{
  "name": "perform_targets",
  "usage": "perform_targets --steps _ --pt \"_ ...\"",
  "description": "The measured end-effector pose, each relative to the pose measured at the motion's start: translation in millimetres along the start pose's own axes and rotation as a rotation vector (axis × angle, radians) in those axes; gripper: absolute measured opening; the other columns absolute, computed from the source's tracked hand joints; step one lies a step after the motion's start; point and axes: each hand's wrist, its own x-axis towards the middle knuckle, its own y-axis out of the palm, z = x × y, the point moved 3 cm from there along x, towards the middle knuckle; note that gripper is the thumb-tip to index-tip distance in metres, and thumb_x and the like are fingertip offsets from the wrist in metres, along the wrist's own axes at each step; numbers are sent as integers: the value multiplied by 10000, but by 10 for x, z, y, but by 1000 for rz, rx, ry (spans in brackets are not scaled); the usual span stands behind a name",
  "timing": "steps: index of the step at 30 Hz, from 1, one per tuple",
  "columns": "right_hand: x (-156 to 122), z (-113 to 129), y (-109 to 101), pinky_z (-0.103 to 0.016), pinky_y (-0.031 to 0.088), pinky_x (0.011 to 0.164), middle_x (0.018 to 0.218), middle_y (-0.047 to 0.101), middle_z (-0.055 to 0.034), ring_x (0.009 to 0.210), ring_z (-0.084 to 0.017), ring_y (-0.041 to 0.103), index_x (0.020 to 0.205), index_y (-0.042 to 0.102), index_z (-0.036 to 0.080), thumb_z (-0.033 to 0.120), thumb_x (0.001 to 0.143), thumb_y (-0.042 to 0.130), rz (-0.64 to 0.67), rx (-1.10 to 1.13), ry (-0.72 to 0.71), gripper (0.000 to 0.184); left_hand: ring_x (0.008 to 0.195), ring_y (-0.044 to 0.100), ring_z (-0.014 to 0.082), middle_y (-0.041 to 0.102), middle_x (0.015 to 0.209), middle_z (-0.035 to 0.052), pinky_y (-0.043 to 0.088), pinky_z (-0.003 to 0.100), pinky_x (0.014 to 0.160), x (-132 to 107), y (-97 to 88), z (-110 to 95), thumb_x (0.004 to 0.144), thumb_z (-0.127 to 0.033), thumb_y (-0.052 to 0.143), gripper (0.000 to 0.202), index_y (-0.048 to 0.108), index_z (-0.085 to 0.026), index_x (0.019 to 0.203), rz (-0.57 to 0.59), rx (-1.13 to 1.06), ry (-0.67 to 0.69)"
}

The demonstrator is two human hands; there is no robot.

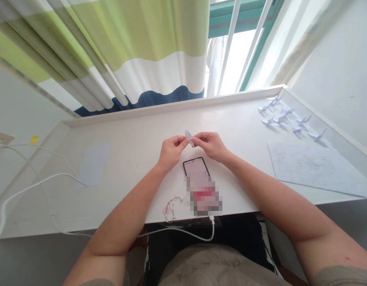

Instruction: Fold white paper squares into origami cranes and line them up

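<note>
left hand [170, 152] + right hand [211, 145]: fingers of both pinched on small folded paper piece [189, 137] | held above bench [135, 159], just beyond phone [198, 174] | finished paper cranes [286, 117] far right

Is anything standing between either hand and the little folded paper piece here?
Nothing visible does. The left hand and right hand both pinch the small folded white paper piece directly at their fingertips, over the white desk. The black-framed smartphone lies flat below the hands, not between them.

Green-and-white striped curtain [126, 51], blue hem
</note>
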Motion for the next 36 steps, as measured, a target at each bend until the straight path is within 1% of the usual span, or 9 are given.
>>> perform_targets --steps 5,8,14,16,20,25,28,33,36 --pt "-6 30 7 -368 563 733 759 769 -51 734 -196 688 801 782 199 669 834 839 -29 -86 -50 475 808 690 181 800 859 58 549 324 809 -2 8 -14 798 -525 922 368 827 -176 861 24 15 3" --pt "-6 47 4 -370 568 748 753 762 -49 739 -194 690 779 767 200 664 858 813 -18 -99 -52 472 813 693 180 803 865 56 551 324 813 -10 12 -20 812 -514 915 355 824 -176 871 10 26 9" --pt "-6 10 4 -412 614 836 785 758 -55 776 -201 707 801 763 206 737 923 686 17 45 34 550 867 741 197 826 946 69 584 349 866 -7 3 11 816 -449 918 316 819 -187 964 -32 12 23" --pt "-11 9 7 -408 611 836 776 750 -48 777 -200 701 796 755 211 742 900 716 10 27 25 542 864 747 194 817 935 64 592 346 861 -2 -5 17 793 -427 937 334 797 -189 981 -44 -7 38" --pt "-20 23 13 -386 589 807 801 761 -49 782 -194 691 817 756 209 697 825 828 14 -19 -14 493 822 722 169 780 891 46 582 323 823 0 -12 7 774 -400 955 334 747 -186 925 -40 2 59" --pt "-20 41 13 -384 570 756 779 752 -42 759 -194 678 818 757 210 639 824 858 1 -35 -27 441 826 710 169 769 888 41 575 327 817 0 1 -2 774 -425 952 347 741 -187 913 -43 5 68" --pt "-35 89 23 -401 582 767 787 736 -39 765 -196 677 826 752 213 602 866 838 -26 -60 -60 400 838 716 171 770 891 42 576 331 831 4 23 -1 785 -435 944 351 741 -187 929 -48 -11 89" --pt "-88 204 31 -450 624 886 999 723 -55 879 -210 689 948 761 256 581 911 818 -126 -240 -205 331 855 724 175 771 885 38 578 339 853 14 3 22 788 -440 939 348 714 -196 892 -143 -17 90" --pt "-101 220 37 -476 626 898 996 712 -59 888 -228 685 950 750 274 562 954 779 -138 -313 -287 290 861 725 175 771 887 41 580 342 860 16 -9 27 783 -436 938 341 714 -195 870 -144 -29 82"
